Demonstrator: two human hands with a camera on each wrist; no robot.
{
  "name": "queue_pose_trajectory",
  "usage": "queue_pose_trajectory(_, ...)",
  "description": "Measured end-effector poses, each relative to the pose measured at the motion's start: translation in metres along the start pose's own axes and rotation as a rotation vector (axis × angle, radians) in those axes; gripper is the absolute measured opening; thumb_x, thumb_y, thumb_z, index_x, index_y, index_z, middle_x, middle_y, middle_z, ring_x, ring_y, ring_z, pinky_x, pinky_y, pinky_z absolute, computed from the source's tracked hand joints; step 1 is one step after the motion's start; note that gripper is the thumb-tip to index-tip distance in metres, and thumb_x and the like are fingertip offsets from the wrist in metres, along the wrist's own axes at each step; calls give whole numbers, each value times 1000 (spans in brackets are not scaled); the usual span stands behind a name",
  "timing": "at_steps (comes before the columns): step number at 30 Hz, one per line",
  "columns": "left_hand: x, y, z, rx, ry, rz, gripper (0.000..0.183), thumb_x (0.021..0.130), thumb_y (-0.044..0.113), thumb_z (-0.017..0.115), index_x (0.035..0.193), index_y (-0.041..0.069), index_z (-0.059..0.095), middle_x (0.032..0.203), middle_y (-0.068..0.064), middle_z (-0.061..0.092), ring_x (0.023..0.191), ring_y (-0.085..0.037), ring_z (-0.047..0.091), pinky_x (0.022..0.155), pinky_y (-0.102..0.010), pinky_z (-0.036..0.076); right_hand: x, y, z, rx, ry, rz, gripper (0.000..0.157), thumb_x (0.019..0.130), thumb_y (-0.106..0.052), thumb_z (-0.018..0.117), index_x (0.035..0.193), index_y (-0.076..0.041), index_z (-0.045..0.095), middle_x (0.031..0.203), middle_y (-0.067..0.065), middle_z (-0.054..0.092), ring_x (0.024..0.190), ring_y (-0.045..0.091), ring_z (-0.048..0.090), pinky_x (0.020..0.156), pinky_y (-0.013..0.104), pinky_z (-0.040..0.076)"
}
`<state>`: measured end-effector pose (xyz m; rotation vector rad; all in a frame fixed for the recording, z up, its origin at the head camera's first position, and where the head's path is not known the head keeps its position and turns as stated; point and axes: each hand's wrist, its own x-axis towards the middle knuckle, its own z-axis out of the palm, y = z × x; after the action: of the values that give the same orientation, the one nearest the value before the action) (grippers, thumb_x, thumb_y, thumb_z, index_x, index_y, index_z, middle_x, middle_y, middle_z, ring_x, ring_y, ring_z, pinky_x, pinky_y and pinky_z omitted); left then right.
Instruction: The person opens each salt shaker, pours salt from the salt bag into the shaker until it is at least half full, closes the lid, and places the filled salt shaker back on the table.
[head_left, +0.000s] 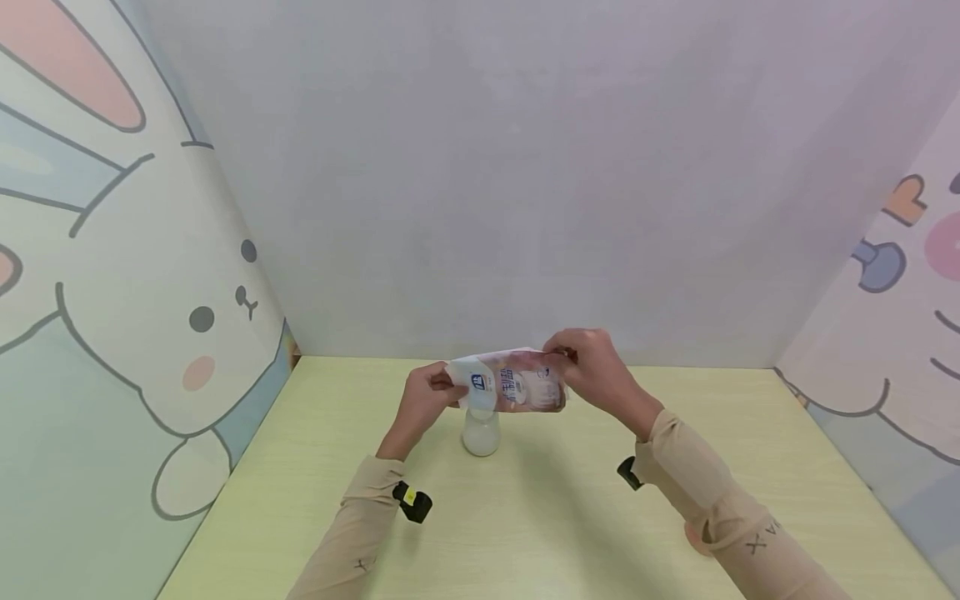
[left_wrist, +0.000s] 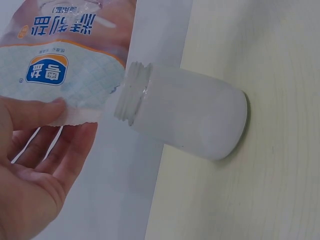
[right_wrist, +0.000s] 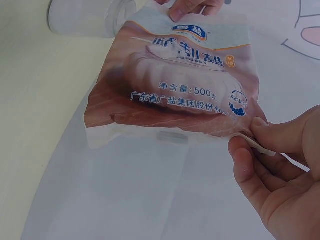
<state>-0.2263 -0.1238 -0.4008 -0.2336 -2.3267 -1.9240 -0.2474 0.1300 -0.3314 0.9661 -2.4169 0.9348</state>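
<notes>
A printed plastic salt bag (head_left: 513, 383) is stretched between both hands above the table. My left hand (head_left: 426, 398) pinches its blue-checked end between thumb and fingers, as the left wrist view shows. At the brown end, my right hand (head_left: 596, 367) pinches a corner of the bag (right_wrist: 175, 85). A white jar (left_wrist: 192, 112) with a bare threaded neck stands upright on the table under the bag's left end. One edge of the bag is close to the jar's mouth; whether they touch, I cannot tell. White fills the jar's walls, and its inside is hidden.
A pale yellow-green table (head_left: 480, 533) meets a plain grey wall (head_left: 517, 208) at its back edge. Side walls with cartoon animals (head_left: 187, 275) flank it. A round pinkish thing (head_left: 695, 540) lies partly hidden by the right forearm. Each wrist bears a black camera mount (head_left: 412, 502).
</notes>
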Motion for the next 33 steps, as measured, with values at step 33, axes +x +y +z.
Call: queue_pose_trajectory(33, 2, -6, -2, -10, 4, -14, 20, 81, -7, 68, 100, -8, 66, 94, -24, 68, 84, -34, 68, 69, -42, 58, 1, 1, 2, -1, 7, -20, 11, 80, 7, 68, 79, -3, 72, 77, 5, 68, 61, 11, 57, 53, 27, 50)
